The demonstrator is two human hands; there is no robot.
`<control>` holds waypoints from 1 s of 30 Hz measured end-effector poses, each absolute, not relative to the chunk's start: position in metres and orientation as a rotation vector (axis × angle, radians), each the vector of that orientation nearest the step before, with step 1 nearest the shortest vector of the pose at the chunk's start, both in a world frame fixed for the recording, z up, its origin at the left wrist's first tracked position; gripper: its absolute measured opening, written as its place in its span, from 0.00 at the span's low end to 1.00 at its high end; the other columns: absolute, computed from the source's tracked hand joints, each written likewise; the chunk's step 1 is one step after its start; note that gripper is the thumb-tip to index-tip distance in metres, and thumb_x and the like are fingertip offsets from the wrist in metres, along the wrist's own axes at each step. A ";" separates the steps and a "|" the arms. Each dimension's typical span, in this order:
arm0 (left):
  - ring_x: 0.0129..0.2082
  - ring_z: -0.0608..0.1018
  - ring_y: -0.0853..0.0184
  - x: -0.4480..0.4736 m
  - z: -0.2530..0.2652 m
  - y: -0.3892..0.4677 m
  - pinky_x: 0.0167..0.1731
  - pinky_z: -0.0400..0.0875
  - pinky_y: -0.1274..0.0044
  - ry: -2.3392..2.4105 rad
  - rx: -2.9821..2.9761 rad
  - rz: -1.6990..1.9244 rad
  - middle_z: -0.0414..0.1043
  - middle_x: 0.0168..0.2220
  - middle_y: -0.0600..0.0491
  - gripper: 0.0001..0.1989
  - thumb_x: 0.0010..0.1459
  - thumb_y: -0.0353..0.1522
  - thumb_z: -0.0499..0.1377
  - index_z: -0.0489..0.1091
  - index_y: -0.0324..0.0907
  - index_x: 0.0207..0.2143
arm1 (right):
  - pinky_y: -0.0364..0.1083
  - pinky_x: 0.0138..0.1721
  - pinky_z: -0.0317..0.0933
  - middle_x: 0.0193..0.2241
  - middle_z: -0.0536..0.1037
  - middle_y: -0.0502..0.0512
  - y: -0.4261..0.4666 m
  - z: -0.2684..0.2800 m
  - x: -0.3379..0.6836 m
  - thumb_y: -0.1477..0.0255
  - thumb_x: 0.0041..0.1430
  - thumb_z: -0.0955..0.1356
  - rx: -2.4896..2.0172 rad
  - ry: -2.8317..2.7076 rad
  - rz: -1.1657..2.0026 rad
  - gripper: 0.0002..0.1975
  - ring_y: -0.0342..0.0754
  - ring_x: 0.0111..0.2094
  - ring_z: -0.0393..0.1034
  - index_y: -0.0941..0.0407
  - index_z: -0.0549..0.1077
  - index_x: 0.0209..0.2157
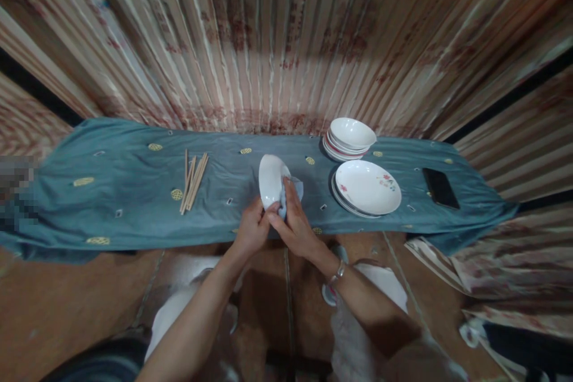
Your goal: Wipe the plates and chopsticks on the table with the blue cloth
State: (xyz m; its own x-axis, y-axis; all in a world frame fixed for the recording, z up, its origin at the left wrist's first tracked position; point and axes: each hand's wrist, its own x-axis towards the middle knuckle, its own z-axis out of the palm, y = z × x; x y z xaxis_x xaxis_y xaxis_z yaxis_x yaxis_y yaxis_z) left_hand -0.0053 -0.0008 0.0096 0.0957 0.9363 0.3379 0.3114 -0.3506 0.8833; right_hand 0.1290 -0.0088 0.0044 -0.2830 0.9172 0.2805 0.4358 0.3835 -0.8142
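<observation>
A white bowl (271, 178), tipped on its side, is held between both hands above the front middle of the cloth-covered table. My left hand (252, 227) is closed on the bowl's lower left edge. A pale blue cloth (294, 189) is gripped in my right hand (293, 221), which presses it against the right side of the bowl. The palms and some fingertips are hidden behind the bowl and cloth.
A stack of bowls (353, 133) stands at the back right, behind stacked floral plates (367, 188). A dark phone (441, 187) lies farther right. Several wooden chopsticks (195, 182) lie to the left on the teal tablecloth (134, 191). Pleated curtains (268, 42) hang behind.
</observation>
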 end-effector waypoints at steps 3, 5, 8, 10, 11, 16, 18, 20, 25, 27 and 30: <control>0.36 0.75 0.63 0.004 0.011 -0.005 0.39 0.70 0.72 1.207 1.902 1.272 0.74 0.34 0.49 0.12 0.61 0.35 0.51 0.72 0.39 0.36 | 0.56 0.67 0.36 0.68 0.43 0.65 -0.011 0.006 0.135 0.57 0.61 0.63 -1.129 -1.802 0.828 0.42 0.53 0.69 0.36 0.60 0.39 0.67; 0.36 0.75 0.64 0.012 0.010 -0.008 0.38 0.71 0.73 1.181 2.007 1.262 0.72 0.34 0.48 0.11 0.62 0.33 0.50 0.72 0.40 0.36 | 0.55 0.67 0.39 0.67 0.46 0.65 -0.012 0.008 0.139 0.57 0.59 0.64 -1.113 -1.731 0.844 0.43 0.53 0.68 0.40 0.60 0.40 0.67; 0.38 0.76 0.64 0.020 0.008 -0.009 0.40 0.73 0.73 1.134 2.161 1.222 0.71 0.38 0.47 0.12 0.62 0.29 0.48 0.72 0.40 0.38 | 0.53 0.65 0.45 0.66 0.52 0.65 -0.013 0.009 0.143 0.58 0.59 0.65 -1.078 -1.627 0.896 0.42 0.53 0.66 0.48 0.59 0.41 0.66; 0.38 0.76 0.63 0.024 0.005 -0.008 0.40 0.73 0.72 1.139 2.237 1.181 0.70 0.38 0.45 0.12 0.62 0.27 0.48 0.71 0.38 0.38 | 0.53 0.64 0.48 0.64 0.55 0.65 -0.013 0.009 0.145 0.59 0.60 0.65 -1.055 -1.578 0.943 0.41 0.53 0.64 0.52 0.59 0.42 0.66; 0.38 0.76 0.63 0.025 0.004 -0.007 0.39 0.74 0.72 1.152 2.265 1.157 0.69 0.38 0.45 0.12 0.61 0.26 0.48 0.71 0.38 0.37 | 0.52 0.64 0.48 0.64 0.56 0.65 -0.013 0.009 0.145 0.59 0.59 0.65 -1.051 -1.560 0.958 0.41 0.54 0.64 0.53 0.59 0.43 0.66; 0.35 0.75 0.65 0.024 0.000 -0.007 0.36 0.74 0.74 1.222 2.336 1.062 0.67 0.34 0.48 0.11 0.59 0.23 0.48 0.69 0.39 0.32 | 0.52 0.64 0.49 0.63 0.59 0.63 -0.013 0.008 0.148 0.58 0.61 0.63 -1.070 -1.561 0.967 0.39 0.53 0.63 0.55 0.57 0.43 0.66; 0.33 0.75 0.66 0.022 0.002 -0.008 0.34 0.74 0.74 1.236 2.321 1.073 0.67 0.34 0.48 0.10 0.61 0.25 0.48 0.68 0.39 0.34 | 0.52 0.65 0.47 0.64 0.57 0.63 -0.012 0.009 0.148 0.57 0.62 0.61 -1.074 -1.589 0.944 0.37 0.53 0.64 0.53 0.57 0.44 0.66; 0.32 0.75 0.66 0.020 0.005 -0.009 0.35 0.74 0.74 1.250 2.291 1.087 0.68 0.35 0.48 0.11 0.64 0.28 0.47 0.68 0.38 0.37 | 0.52 0.65 0.46 0.64 0.56 0.62 -0.011 0.010 0.149 0.56 0.63 0.59 -1.096 -1.601 0.906 0.36 0.52 0.65 0.51 0.58 0.46 0.66; 0.36 0.76 0.64 0.017 0.006 -0.012 0.38 0.74 0.73 1.242 2.336 1.026 0.69 0.36 0.48 0.11 0.66 0.32 0.47 0.68 0.39 0.41 | 0.52 0.62 0.52 0.59 0.66 0.62 0.001 0.016 0.153 0.54 0.62 0.60 -1.177 -1.473 0.905 0.33 0.53 0.60 0.60 0.57 0.55 0.63; 0.37 0.76 0.64 0.017 0.005 -0.014 0.39 0.75 0.72 1.247 2.366 0.995 0.69 0.37 0.48 0.11 0.66 0.32 0.47 0.68 0.39 0.40 | 0.52 0.59 0.57 0.56 0.70 0.62 0.007 0.019 0.158 0.54 0.61 0.61 -1.204 -1.467 0.911 0.33 0.54 0.57 0.64 0.57 0.57 0.62; 0.40 0.77 0.63 0.015 0.004 -0.016 0.42 0.74 0.72 1.239 2.392 0.949 0.70 0.40 0.47 0.11 0.65 0.32 0.48 0.68 0.39 0.43 | 0.53 0.54 0.60 0.51 0.74 0.61 0.012 0.026 0.171 0.53 0.60 0.62 -1.286 -1.587 0.870 0.32 0.56 0.52 0.69 0.56 0.61 0.60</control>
State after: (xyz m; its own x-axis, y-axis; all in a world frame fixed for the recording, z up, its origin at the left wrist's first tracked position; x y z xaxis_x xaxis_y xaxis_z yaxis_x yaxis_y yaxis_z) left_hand 0.0153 -0.0163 0.0039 0.4152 0.8052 0.4233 0.6183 -0.5911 0.5180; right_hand 0.1709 0.0116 0.0256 -0.0660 0.9765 0.2053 0.3524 0.2153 -0.9108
